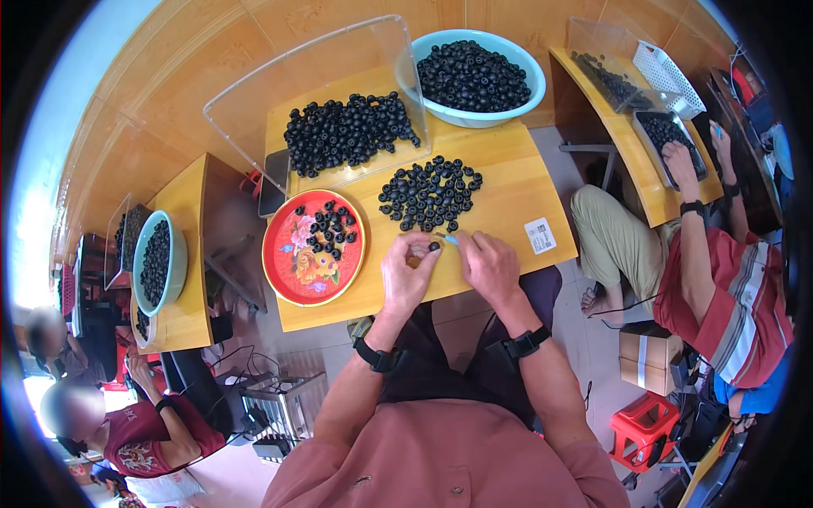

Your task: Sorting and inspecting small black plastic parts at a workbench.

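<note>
My left hand [406, 275] pinches a small black round piece [434, 246] between thumb and fingers at the near edge of the wooden table [508, 178]. My right hand [489, 264] holds a small light-blue tool [450, 240] with its tip at that piece. Just beyond my hands lies a loose pile of black pieces [430, 193]. Left of my left hand stands a red flowered plate [296, 262] with a few black pieces [331, 229] on it.
A clear plastic tray [237, 118] with many black pieces and a light-blue bowl [533, 93] full of them stand at the table's far side. A white label [539, 235] lies at the right. Other people work at similar tables left and right.
</note>
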`<state>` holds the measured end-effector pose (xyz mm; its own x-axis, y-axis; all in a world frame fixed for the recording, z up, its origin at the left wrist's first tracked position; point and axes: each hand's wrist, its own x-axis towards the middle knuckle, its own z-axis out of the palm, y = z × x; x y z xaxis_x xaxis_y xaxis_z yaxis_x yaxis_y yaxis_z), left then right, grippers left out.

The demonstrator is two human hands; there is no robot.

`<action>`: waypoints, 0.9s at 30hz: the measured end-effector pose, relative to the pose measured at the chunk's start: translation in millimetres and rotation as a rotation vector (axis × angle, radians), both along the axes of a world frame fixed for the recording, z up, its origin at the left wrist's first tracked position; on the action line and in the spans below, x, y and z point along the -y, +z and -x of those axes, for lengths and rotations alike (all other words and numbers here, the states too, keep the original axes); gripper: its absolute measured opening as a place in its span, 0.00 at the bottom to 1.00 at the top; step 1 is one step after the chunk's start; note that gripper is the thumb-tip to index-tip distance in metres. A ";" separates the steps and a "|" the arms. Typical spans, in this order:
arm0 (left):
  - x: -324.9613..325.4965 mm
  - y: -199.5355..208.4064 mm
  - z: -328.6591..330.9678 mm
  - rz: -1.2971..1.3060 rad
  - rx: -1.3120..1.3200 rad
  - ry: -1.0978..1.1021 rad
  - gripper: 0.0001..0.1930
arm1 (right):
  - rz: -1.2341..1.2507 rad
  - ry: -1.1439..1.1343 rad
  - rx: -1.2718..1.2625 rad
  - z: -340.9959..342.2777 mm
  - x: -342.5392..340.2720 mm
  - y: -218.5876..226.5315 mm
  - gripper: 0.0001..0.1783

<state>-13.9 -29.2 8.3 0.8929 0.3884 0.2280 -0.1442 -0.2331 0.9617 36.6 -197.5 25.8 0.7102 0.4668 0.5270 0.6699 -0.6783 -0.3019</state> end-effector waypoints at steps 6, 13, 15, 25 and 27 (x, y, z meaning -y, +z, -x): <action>-1.8 10.1 0.2 -0.198 -0.031 0.000 0.15 | -0.001 -0.017 0.045 -0.8 0.9 -3.1 0.09; -4.1 13.0 4.2 -0.237 -0.002 0.026 0.11 | -0.018 -0.054 0.073 -0.5 0.7 -5.9 0.08; -15.1 19.2 9.5 -0.250 0.027 0.041 0.11 | -0.021 -0.048 0.047 -0.1 0.3 -7.0 0.08; -118.4 62.5 19.7 -0.655 -0.121 0.260 0.12 | -0.068 -0.070 0.093 -2.9 0.6 -10.9 0.06; -107.7 63.8 12.4 -0.651 -0.067 0.177 0.13 | -0.088 -0.057 0.075 -2.2 -0.4 -11.4 0.07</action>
<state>-26.3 78.5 72.1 0.8486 0.3325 0.4116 0.0044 -0.7824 0.6228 38.8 -197.0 14.4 0.6914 0.3761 0.6168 0.6536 -0.6893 -0.3124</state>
